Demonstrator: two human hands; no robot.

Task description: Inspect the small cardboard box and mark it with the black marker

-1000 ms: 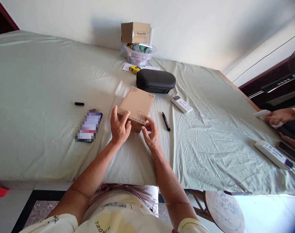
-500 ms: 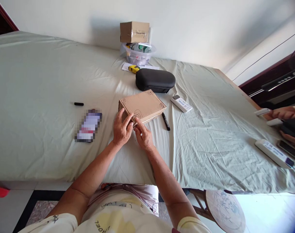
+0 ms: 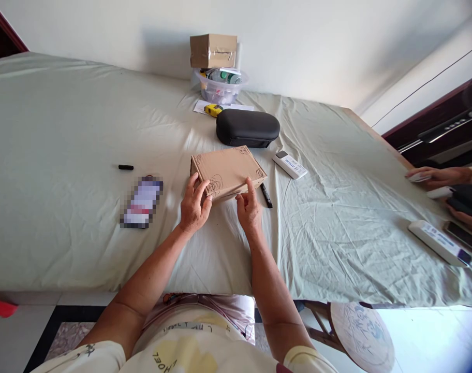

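Note:
A flat brown cardboard box (image 3: 228, 168) with dark drawn swirls at its lid corners lies in front of me. My left hand (image 3: 195, 207) holds its near left corner, with fingers along the left side and the thumb at the front. At the front edge, toward the right, my right hand (image 3: 249, 207) has its index finger on the lid's rim and its thumb lower down, the other fingers curled. The underside of the box is hidden. Just right of the box lies a black marker pen (image 3: 266, 196); its black cap (image 3: 126, 167) is apart, far to the left.
Behind the box lie a black hard case (image 3: 247, 128) and a yellow tape measure (image 3: 212, 110). A plastic basin (image 3: 220, 93) carries another carton (image 3: 213, 51). A phone (image 3: 142, 202) lies left, a white device (image 3: 289, 165) right. Another person's hand (image 3: 441, 177) is at the far right.
My right hand has slid right along the box's front edge, away from my left hand. The left hand stays at its corner. The other person's hand at right has shifted slightly.

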